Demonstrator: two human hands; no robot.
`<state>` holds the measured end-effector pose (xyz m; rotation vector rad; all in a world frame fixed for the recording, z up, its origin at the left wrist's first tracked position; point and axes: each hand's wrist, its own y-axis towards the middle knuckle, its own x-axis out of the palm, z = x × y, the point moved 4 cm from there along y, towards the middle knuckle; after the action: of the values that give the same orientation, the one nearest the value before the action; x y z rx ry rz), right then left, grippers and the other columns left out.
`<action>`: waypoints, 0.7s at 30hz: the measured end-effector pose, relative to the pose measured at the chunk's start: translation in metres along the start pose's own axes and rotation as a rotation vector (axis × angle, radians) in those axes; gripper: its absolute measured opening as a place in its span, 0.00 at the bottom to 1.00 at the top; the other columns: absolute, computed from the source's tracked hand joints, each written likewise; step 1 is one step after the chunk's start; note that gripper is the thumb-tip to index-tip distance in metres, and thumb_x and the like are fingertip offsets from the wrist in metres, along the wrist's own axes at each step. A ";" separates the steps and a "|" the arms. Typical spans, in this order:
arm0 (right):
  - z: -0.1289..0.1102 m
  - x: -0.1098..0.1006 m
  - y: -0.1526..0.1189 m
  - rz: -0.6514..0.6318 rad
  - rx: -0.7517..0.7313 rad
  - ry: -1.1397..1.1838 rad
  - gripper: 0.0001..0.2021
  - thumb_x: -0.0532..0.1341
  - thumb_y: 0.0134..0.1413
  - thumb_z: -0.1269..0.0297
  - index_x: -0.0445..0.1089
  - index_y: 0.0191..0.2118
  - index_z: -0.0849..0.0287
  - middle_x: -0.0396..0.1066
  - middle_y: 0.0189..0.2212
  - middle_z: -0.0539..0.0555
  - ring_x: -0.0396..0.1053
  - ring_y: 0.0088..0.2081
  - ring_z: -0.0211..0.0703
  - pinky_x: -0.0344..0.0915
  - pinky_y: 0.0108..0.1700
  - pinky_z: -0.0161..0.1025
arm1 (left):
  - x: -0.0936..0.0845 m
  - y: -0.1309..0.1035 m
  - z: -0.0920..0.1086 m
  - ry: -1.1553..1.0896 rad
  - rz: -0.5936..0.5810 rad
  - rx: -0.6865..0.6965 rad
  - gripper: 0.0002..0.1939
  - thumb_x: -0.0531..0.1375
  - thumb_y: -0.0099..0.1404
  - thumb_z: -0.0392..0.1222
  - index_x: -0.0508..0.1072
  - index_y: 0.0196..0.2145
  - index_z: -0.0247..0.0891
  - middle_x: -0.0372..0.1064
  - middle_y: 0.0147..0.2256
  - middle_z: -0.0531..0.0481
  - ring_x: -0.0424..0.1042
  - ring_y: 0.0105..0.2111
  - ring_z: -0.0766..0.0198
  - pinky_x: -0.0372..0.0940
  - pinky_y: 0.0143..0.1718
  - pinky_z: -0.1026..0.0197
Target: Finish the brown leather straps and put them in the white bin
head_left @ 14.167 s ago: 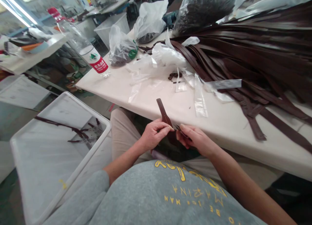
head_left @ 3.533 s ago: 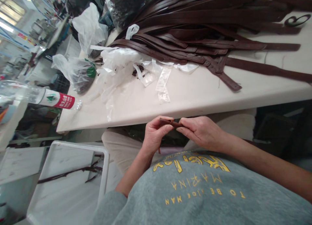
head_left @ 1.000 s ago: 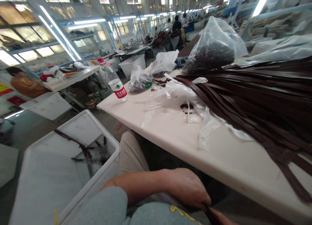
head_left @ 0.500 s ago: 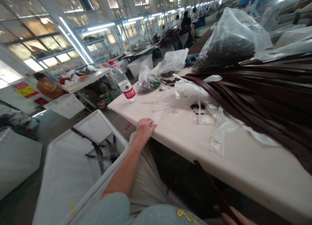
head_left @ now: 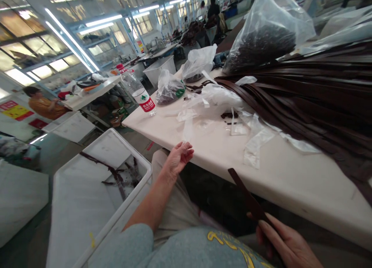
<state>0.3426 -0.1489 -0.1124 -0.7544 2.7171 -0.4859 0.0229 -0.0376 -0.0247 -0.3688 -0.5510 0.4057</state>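
At the table's near edge, my left hand (head_left: 180,156) is closed in a pinch, palm turned partly up. Its fingertips meet the lower end of a translucent plastic strip (head_left: 188,129) that trails from crumpled clear plastic (head_left: 219,97). Lower right, beside the table edge, my right hand (head_left: 286,237) is closed around a dark brown leather strip (head_left: 242,188), whose free end points up and away from me. Many long brown leather strips (head_left: 308,93) lie piled on the right of the table (head_left: 209,144). Small dark pieces (head_left: 229,115) rest by the plastic.
A white bin (head_left: 78,206) with dark scraps (head_left: 117,177) stands at my left. A water bottle (head_left: 142,97) is at the table's far left corner, near small plastic bags (head_left: 170,90). A large bag (head_left: 261,43) of dark material sits behind. People work in the background.
My left hand has turned its palm upward and shifted slightly right at the table edge. My right hand has risen further into view with the brown leather strip. The camera view has shifted.
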 end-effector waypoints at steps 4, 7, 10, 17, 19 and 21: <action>-0.035 0.001 -0.002 -0.005 -0.040 -0.004 0.28 0.50 0.65 0.38 0.68 0.50 0.60 0.67 0.26 0.50 0.65 0.23 0.39 0.65 0.26 0.34 | 0.014 -0.022 -0.020 -0.066 -0.086 -0.172 0.05 0.61 0.64 0.35 0.73 0.30 0.32 0.76 0.32 0.45 0.77 0.31 0.63 0.72 0.30 0.65; -0.052 0.007 -0.001 -0.043 -0.081 -0.049 0.27 0.49 0.65 0.39 0.69 0.43 0.60 0.66 0.24 0.49 0.64 0.22 0.38 0.63 0.25 0.33 | 0.018 -0.028 -0.030 -0.052 -0.109 -0.238 0.10 0.56 0.67 0.33 0.74 0.30 0.30 0.77 0.32 0.44 0.77 0.31 0.63 0.72 0.31 0.64; -0.057 0.014 0.000 -0.085 -0.112 -0.116 0.26 0.48 0.67 0.41 0.70 0.39 0.59 0.67 0.24 0.49 0.65 0.22 0.37 0.63 0.25 0.33 | 0.018 -0.028 -0.036 -0.026 -0.114 -0.250 0.10 0.57 0.67 0.34 0.75 0.30 0.30 0.77 0.31 0.44 0.77 0.31 0.64 0.72 0.32 0.65; -0.057 0.018 0.004 -0.052 -0.140 -0.204 0.25 0.48 0.69 0.43 0.70 0.37 0.59 0.66 0.23 0.49 0.66 0.21 0.37 0.62 0.25 0.34 | 0.022 -0.025 -0.044 -0.136 -0.059 -0.252 0.08 0.62 0.67 0.36 0.71 0.29 0.32 0.72 0.26 0.52 0.73 0.24 0.69 0.71 0.30 0.66; -0.060 0.019 0.006 -0.056 -0.155 -0.220 0.24 0.48 0.69 0.44 0.70 0.36 0.58 0.66 0.22 0.49 0.66 0.21 0.37 0.62 0.25 0.34 | 0.027 -0.027 -0.045 -0.186 -0.039 -0.290 0.10 0.59 0.70 0.36 0.71 0.30 0.32 0.71 0.25 0.52 0.73 0.24 0.70 0.70 0.28 0.67; -0.064 0.020 0.007 -0.057 -0.169 -0.234 0.24 0.48 0.69 0.45 0.70 0.34 0.58 0.67 0.22 0.49 0.66 0.21 0.37 0.61 0.25 0.34 | 0.031 -0.029 -0.046 -0.216 -0.024 -0.312 0.10 0.58 0.71 0.37 0.70 0.30 0.32 0.72 0.26 0.52 0.74 0.24 0.69 0.71 0.28 0.67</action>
<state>0.3005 -0.1382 -0.0613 -0.8750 2.5443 -0.1672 0.0811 -0.0582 -0.0352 -0.6224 -0.8323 0.3385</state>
